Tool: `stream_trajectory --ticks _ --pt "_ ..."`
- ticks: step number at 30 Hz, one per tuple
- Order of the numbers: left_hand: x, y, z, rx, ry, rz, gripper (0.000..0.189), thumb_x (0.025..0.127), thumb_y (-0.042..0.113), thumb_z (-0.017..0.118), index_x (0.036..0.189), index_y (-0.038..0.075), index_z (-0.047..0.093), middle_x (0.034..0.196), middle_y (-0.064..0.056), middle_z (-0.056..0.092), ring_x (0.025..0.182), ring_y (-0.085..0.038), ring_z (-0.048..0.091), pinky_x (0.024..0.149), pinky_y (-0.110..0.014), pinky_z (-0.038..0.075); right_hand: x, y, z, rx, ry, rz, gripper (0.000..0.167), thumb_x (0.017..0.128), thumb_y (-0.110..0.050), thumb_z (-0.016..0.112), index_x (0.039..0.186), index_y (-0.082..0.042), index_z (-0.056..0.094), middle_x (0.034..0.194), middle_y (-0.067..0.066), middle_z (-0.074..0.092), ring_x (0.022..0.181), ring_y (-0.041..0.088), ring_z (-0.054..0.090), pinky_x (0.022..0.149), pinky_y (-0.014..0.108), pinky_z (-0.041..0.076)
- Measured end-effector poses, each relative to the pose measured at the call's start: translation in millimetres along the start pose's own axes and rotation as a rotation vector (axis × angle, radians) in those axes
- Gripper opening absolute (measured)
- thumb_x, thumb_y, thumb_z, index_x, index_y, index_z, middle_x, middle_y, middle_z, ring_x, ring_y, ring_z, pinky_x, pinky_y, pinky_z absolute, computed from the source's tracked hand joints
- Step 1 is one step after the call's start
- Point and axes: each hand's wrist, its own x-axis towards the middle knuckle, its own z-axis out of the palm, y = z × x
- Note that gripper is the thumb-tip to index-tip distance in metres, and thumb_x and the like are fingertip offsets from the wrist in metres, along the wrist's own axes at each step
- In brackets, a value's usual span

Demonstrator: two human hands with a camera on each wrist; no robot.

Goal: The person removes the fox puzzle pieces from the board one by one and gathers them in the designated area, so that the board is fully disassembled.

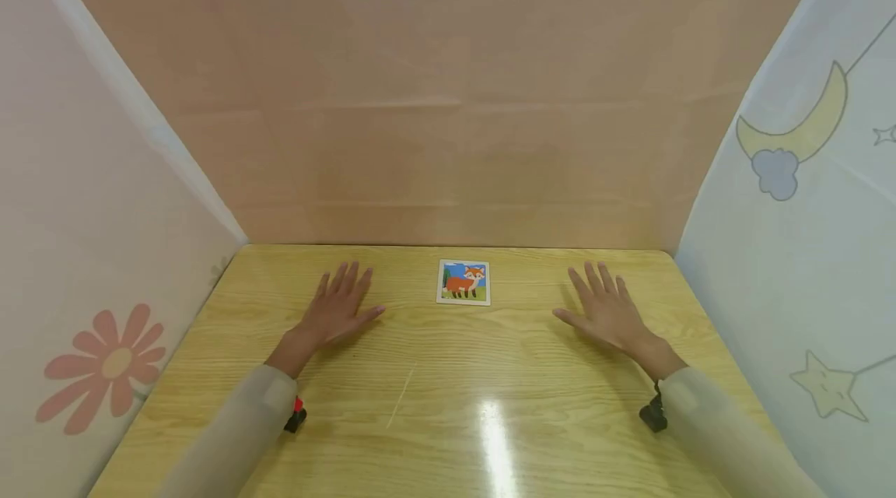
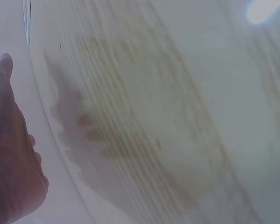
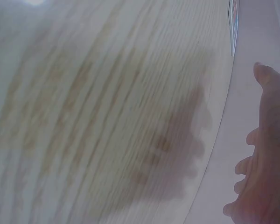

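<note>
A square picture card of a fox (image 1: 463, 282) with a white border lies near the table's back edge, between the two hands. To its left, my left hand (image 1: 334, 314) is spread palm down over the wood, holding nothing. On the other side, my right hand (image 1: 603, 313) has its fingers spread the same way, also holding nothing. Neither touches the card. In the left wrist view the left hand (image 2: 11, 144) hovers above its shadow on the table. The right wrist view has the right hand (image 3: 266, 149) likewise raised off the surface.
The wooden table (image 1: 448, 373) meets a tan back panel (image 1: 448, 132). Pale printed sheets flank it, with a flower (image 1: 115, 362) on the left and a moon (image 1: 805, 128) on the right. A bright reflection crosses the front of the tabletop.
</note>
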Motion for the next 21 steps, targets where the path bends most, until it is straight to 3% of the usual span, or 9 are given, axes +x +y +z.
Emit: stream_trajectory --ticks 12,21 --pt "12.2 14.2 2.3 -0.003 0.016 0.038 0.086 0.107 0.057 0.053 0.168 0.003 0.025 0.172 -0.031 0.016 0.159 -0.053 0.011 0.124 -0.075 0.007 11.0 -13 4 -0.014 0.020 -0.034 0.094 0.101 -0.062 0.059 0.166 -0.001 0.029 0.168 0.036 0.021 0.156 0.060 0.013 0.121 0.079 0.014" --pt "20.6 26.4 4.1 -0.016 0.009 0.064 0.085 0.107 0.056 0.053 0.168 0.005 0.024 0.173 -0.029 0.015 0.160 -0.051 0.011 0.125 -0.073 0.007 18.0 -23 6 -0.006 -0.014 -0.040 0.095 0.102 -0.064 0.056 0.167 -0.002 0.026 0.171 0.034 0.018 0.158 0.057 0.010 0.122 0.078 0.010"
